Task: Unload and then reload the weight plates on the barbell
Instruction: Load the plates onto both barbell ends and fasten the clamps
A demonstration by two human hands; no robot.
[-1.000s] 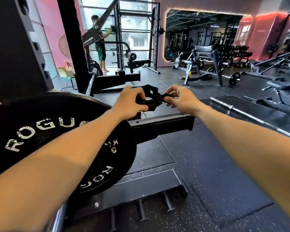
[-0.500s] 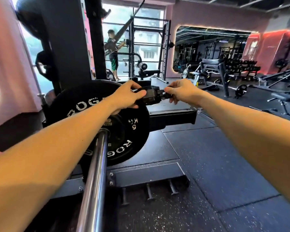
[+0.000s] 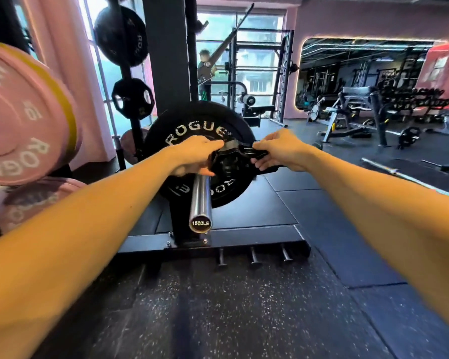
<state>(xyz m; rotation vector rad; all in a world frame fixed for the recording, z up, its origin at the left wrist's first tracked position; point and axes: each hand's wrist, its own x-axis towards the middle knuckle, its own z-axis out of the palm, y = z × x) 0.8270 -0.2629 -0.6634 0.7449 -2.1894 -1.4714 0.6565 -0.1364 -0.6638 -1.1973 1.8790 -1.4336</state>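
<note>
A black ROGUE weight plate [image 3: 192,126] sits on the barbell's chrome sleeve [image 3: 200,200], whose end cap faces me. A black clamp collar [image 3: 231,156] rests around the sleeve against the plate. My left hand [image 3: 195,154] grips the collar's left side. My right hand [image 3: 278,150] pinches its lever on the right. Part of the collar is hidden behind my fingers.
Pink ROGUE plates [image 3: 24,117] hang on storage pegs at the left, black plates [image 3: 122,35] higher on the rack upright [image 3: 166,55]. The rack's base [image 3: 213,242] with floor pegs lies below the sleeve. A second barbell [image 3: 399,174] lies on the floor at right. A person [image 3: 205,73] stands far back.
My view has swung round to face the sleeve's end. Both hands carried the collar from in front of the plate onto the sleeve, up against the plate.
</note>
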